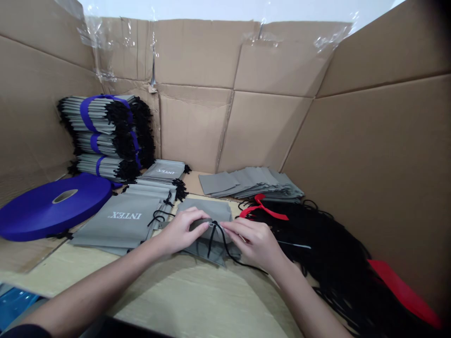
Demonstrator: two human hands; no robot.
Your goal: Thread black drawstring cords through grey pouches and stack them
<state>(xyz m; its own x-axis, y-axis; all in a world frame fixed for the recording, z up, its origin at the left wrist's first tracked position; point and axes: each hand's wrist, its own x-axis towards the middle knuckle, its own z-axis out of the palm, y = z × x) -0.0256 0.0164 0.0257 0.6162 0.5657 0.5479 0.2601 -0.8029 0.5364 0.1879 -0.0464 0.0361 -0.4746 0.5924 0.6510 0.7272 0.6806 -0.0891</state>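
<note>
A grey drawstring pouch [202, 246] lies before me with a black cord [225, 244] looped at its top edge, the cord's loose ends hanging over the front. My left hand [186, 229] pinches the pouch's top edge just left of the cord. On the other side, the fingertips of my right hand [252, 237] close on the same edge. A small pale, shiny piece shows between the hands by the cord; its kind is too small to make out. Another flat grey pouch [206, 206] lies just behind.
Finished pouches printed INTEX [127, 216] overlap at left, beside a blue ribbon roll [28, 202]. Blue-banded pouch bundles [100, 136] stack behind. Flat grey pieces [246, 180] lie at back right. Black cords [317, 239] with red ties and a thin pale rod spread rightward. Cardboard walls [197, 117] surround the table.
</note>
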